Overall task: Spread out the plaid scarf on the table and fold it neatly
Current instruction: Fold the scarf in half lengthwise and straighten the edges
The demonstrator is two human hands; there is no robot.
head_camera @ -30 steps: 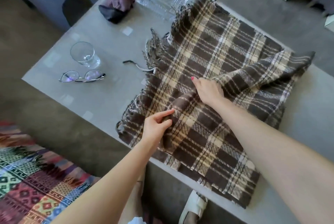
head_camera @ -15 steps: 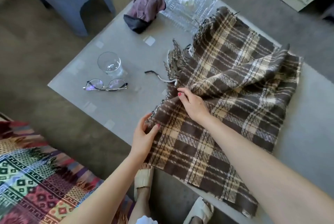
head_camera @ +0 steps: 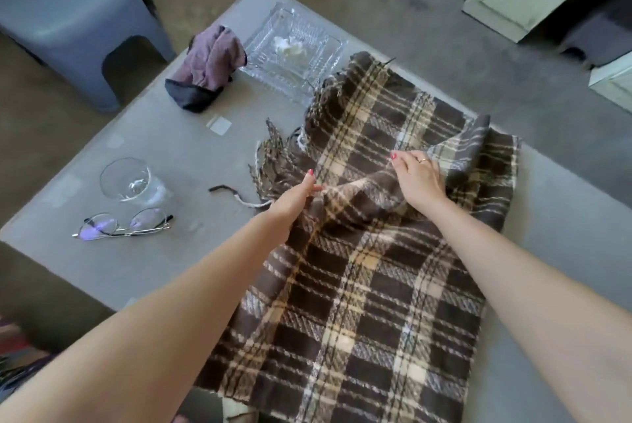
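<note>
The plaid scarf (head_camera: 369, 286), brown with cream and grey stripes, lies across the grey table (head_camera: 164, 149) from the near edge to the far right. Its fringed end points left, toward the middle of the table. A raised fold runs across its middle. My left hand (head_camera: 297, 198) pinches the scarf's left edge just below the fringe. My right hand (head_camera: 415, 178) rests on the fold further right, fingers curled into the cloth, a ring on one finger. Both forearms reach in from the bottom of the view.
Left of the scarf lie a drinking glass (head_camera: 128, 180), a pair of spectacles (head_camera: 123, 226) and a loose cord (head_camera: 236, 197). At the far side are a purple pouch (head_camera: 208, 67) and a glass dish (head_camera: 294, 50). A blue stool (head_camera: 71, 19) stands beyond the table's left corner.
Both hands have moved further up the scarf toward its fringed end. The fold under them has shifted with them. The view has tilted, so the table shows lower in the frame.
</note>
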